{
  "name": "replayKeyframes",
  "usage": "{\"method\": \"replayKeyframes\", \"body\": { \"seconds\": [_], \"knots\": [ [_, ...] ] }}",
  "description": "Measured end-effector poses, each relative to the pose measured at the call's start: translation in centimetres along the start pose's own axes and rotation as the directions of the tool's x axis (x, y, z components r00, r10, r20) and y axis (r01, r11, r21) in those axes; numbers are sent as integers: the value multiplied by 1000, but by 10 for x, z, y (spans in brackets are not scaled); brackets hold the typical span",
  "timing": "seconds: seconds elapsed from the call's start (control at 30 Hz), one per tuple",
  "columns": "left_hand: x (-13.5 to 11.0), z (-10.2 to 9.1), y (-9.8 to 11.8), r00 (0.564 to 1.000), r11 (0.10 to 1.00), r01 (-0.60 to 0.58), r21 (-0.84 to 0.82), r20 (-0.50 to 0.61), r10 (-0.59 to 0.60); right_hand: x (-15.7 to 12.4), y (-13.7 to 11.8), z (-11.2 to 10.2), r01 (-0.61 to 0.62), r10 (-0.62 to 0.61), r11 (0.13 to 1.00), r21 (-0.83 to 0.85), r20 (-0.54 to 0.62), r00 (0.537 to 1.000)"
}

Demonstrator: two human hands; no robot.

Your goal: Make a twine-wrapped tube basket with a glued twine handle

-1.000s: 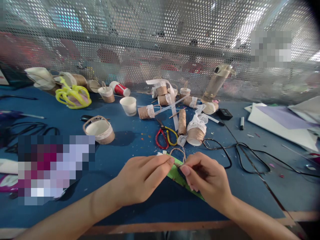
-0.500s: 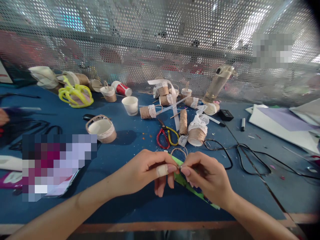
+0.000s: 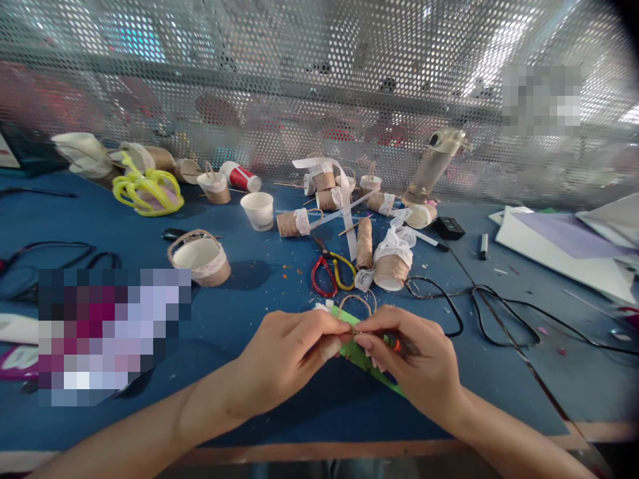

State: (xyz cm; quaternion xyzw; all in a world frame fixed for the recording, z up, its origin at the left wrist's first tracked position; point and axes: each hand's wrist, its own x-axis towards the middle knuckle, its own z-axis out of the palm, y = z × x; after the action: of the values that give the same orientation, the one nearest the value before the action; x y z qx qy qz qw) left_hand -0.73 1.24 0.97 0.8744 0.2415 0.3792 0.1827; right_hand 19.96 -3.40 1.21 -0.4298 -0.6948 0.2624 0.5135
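A thin loop of brown twine (image 3: 355, 295) stands up from between my fingertips at the front middle of the table. My left hand (image 3: 284, 356) pinches it from the left, fingers curled and a pale bandage on one finger. From the other side my right hand (image 3: 422, 352) pinches it close by, so the fingertips of both hands nearly meet. The twine's lower part is hidden by the fingers. Beneath the hands lies a green sheet (image 3: 352, 319), partly covered. Just beyond are scissors (image 3: 332, 271) with red and yellow handles and a spool of twine (image 3: 364, 244).
A twine-wrapped cup with lace (image 3: 393, 263) lies right of the spool. Left stand a white cup (image 3: 257, 211) and a handled basket cup (image 3: 217, 269). A black cable (image 3: 452, 309) loops at right, near paper sheets (image 3: 549, 256). Perforated metal (image 3: 309, 86) rises behind.
My left fingers have curled in, and the bandaged finger has drawn back from the fingertips' meeting point. Another person's hand at the left edge is gone from view.
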Motion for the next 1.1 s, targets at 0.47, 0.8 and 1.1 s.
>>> {"method": "replayKeyframes", "body": {
  "seconds": [0.47,0.8,1.1],
  "knots": [
    [17,-16,0,852,723,453,-521,492,-179,1,1,-6,85,-86,996,31,30,996],
    [4,-9,-1,963,929,-268,255,82,255,3,1,0,-241,236,951,195,48,970],
    [15,-12,1,965,980,125,-154,250,-84,1,1,-2,72,-72,996,-54,-1,997]
  ]
}}
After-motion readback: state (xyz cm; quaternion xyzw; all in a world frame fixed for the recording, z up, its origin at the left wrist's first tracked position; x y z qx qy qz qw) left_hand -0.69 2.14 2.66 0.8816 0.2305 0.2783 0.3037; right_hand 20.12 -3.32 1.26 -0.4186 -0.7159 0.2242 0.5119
